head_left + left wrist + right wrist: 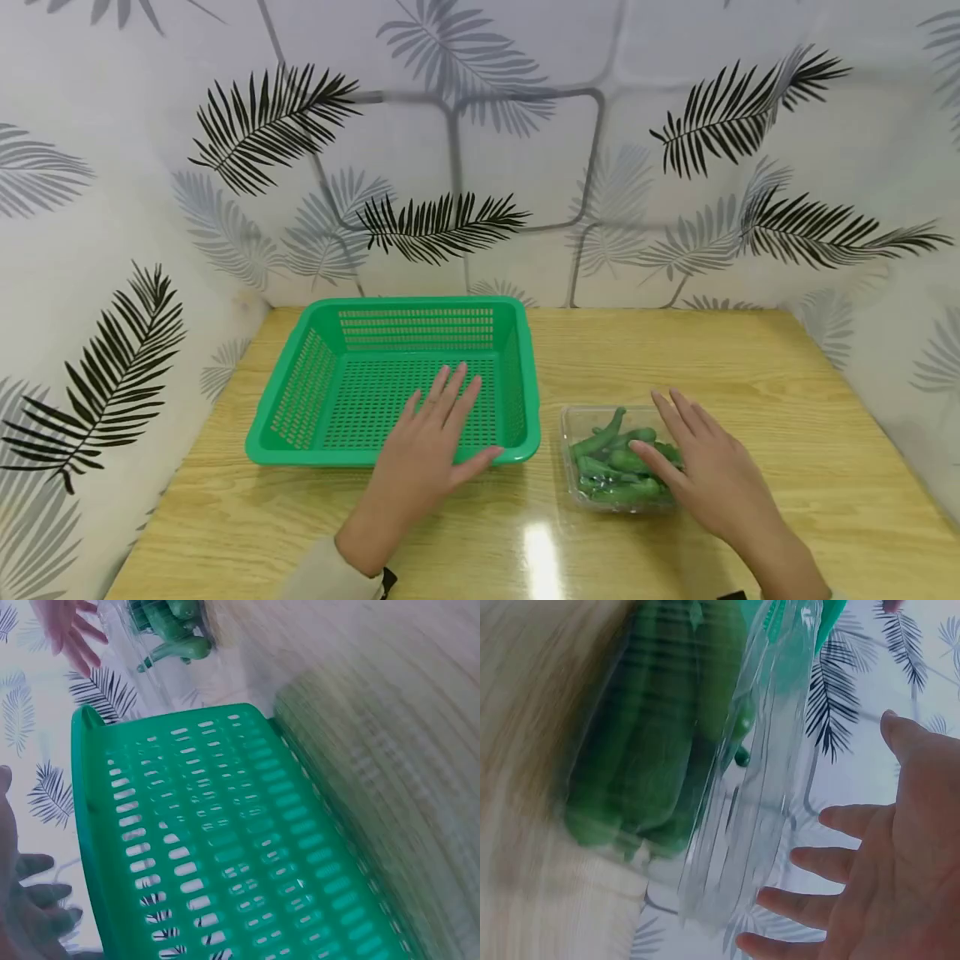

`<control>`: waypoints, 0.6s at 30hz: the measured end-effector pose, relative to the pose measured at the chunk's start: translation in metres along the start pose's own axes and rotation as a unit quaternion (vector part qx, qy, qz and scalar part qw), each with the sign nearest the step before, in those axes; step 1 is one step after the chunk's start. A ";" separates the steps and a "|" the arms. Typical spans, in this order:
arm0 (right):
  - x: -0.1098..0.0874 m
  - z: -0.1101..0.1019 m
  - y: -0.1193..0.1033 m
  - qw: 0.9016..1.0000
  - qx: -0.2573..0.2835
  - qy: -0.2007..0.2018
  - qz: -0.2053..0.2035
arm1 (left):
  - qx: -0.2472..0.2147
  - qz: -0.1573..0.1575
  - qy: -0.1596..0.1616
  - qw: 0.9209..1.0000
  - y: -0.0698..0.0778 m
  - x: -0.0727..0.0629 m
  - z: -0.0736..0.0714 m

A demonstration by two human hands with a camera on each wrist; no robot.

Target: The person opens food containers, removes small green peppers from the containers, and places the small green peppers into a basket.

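Note:
A green plastic basket (322, 457) with slotted walls stands on the left half of the table. Over its near right rim hovers my left hand (426, 450), fingers spread and straight, holding nothing. To the right of the basket sits a clear plastic box (567, 467) with green peppers (618, 462) inside. My right hand (708, 471) is at the box's right side, fingers extended and the thumb overlapping the peppers in the head view. In the right wrist view, the fingers (832, 862) of that hand stand beside the box's clear upper edge, gripping nothing.
A light wood-grain table (675, 350) carries the basket and the box. Cloth printed with leaves (442, 225) hangs behind the table and along both sides. Light glares off the table (542, 558) near its front.

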State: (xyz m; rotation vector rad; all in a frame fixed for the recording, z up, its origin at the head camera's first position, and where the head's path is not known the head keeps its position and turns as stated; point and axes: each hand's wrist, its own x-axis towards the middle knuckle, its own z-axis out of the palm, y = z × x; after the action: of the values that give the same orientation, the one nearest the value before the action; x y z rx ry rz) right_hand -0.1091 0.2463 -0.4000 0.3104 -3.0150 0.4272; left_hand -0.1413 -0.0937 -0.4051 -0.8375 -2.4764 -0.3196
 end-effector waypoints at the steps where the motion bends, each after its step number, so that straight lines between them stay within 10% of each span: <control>1: -0.001 -0.001 0.002 1.000 0.003 0.000 0.000 | -0.007 0.024 0.021 0.999 0.002 0.002 0.000; 7: -0.009 -0.004 0.012 1.000 0.021 -0.001 0.011 | -0.023 0.109 0.103 0.988 0.013 0.012 0.002; 18: -0.021 -0.006 0.023 0.999 0.042 -0.004 0.032 | 0.006 0.145 0.105 0.984 0.032 0.018 0.015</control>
State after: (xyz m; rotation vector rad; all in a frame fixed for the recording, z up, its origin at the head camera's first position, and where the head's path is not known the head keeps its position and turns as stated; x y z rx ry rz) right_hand -0.0935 0.2731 -0.4027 0.2218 -3.0261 0.5609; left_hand -0.1397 -0.0541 -0.4061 -1.0850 -2.1245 -0.2730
